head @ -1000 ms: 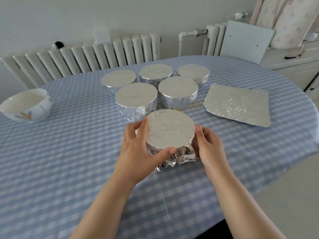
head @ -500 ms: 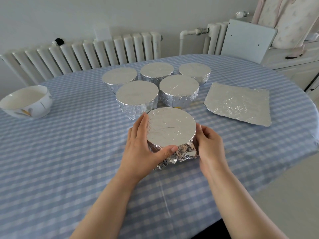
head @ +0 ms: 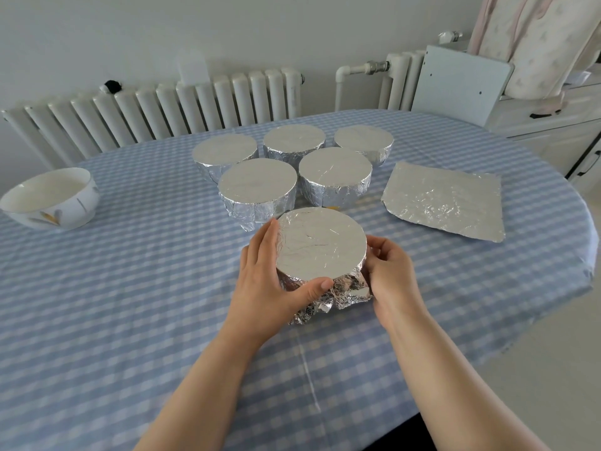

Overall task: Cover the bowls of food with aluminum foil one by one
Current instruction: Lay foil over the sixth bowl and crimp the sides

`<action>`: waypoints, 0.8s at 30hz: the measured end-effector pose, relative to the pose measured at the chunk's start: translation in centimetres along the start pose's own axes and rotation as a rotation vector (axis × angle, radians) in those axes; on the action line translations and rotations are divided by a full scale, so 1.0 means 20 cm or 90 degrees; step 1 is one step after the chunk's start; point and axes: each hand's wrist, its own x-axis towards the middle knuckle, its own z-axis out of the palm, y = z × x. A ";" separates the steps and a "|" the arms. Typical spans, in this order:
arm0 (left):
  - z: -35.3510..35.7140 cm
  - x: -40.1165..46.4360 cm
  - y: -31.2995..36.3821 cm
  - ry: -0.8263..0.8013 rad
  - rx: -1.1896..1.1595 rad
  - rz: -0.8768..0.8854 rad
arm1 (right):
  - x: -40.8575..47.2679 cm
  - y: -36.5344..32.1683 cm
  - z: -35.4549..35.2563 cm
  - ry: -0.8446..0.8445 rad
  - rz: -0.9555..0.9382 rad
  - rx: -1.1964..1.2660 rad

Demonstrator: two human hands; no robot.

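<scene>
A foil-covered bowl [head: 320, 244] stands near the table's middle, its foil smooth on top and crumpled loose at the near bottom edge. My left hand [head: 271, 281] grips its left side, thumb across the front. My right hand [head: 392, 276] holds its right side with curled fingers pressing the foil. Behind it stand several foil-covered bowls [head: 258, 187] in two rows. An uncovered white bowl [head: 52, 198] sits at the far left. A flat foil sheet [head: 445, 200] lies to the right.
The table [head: 130, 304] has a blue-and-white checked cloth and a curved edge on the right. A white radiator [head: 162, 109] runs along the wall behind. A white cabinet [head: 553, 131] stands at the back right.
Both hands have pushed the foil-covered bowl slightly away, closer to the other covered bowls. The right hand's fingers have curled more round its side.
</scene>
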 end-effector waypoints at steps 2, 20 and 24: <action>0.00 0.00 0.01 0.000 0.002 -0.001 | 0.01 0.03 0.01 0.027 -0.032 -0.028; 0.02 -0.01 0.04 0.024 0.007 -0.003 | 0.05 0.03 0.00 0.005 -0.044 -0.068; 0.02 -0.01 0.03 0.022 0.010 -0.002 | 0.06 0.03 -0.01 -0.013 -0.029 -0.115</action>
